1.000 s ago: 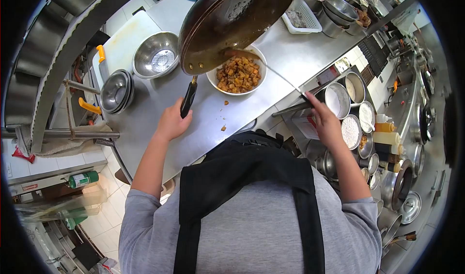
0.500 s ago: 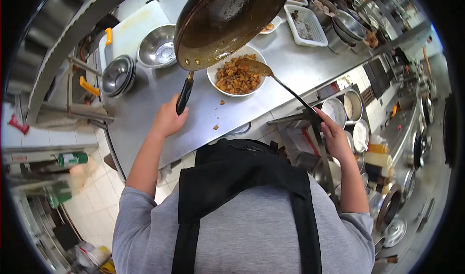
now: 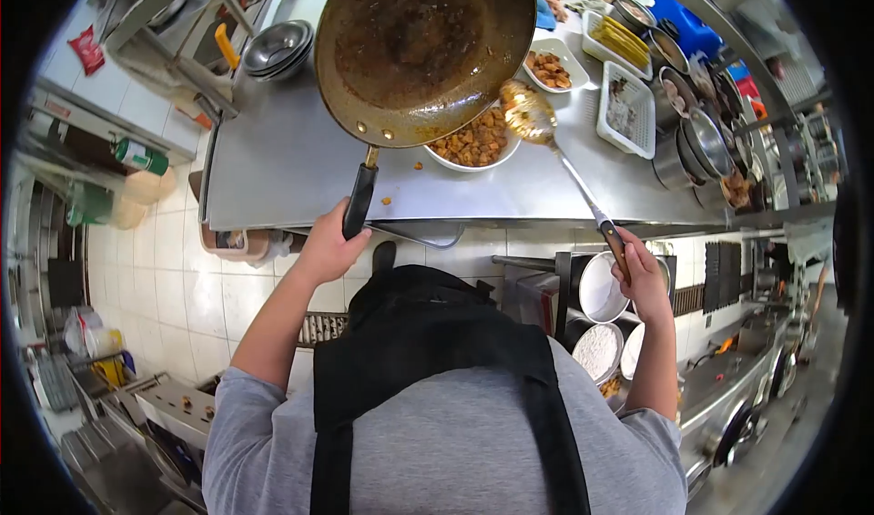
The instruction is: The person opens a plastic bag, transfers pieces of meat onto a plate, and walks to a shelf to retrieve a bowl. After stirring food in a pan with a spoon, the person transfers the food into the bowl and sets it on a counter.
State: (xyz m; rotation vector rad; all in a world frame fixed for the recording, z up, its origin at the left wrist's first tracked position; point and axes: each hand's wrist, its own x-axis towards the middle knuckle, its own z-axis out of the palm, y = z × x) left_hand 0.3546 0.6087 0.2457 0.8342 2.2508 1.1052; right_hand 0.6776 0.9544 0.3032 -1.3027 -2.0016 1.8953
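Bright, even overhead kitchen light. A fisheye view inside a black circular border bows straight edges. Soft glare lies on the long stainless steel counter (image 3: 273, 169) at centre left, the dark round oily wok (image 3: 419, 50) at top and the long-handled metal ladle (image 3: 530, 116) beside it.

My left hand (image 3: 330, 246): closed round the black handle of a large dark wok (image 3: 424, 46), held tilted above the steel table (image 3: 273, 164). My right hand (image 3: 640, 274): gripping a long ladle (image 3: 530, 114), its bowl beside the wok's rim. White bowl (image 3: 473, 151) of browned cubed food: on the table, partly under the wok. Stacked steel bowls (image 3: 278, 48): far left. White basket (image 3: 626, 110): right.
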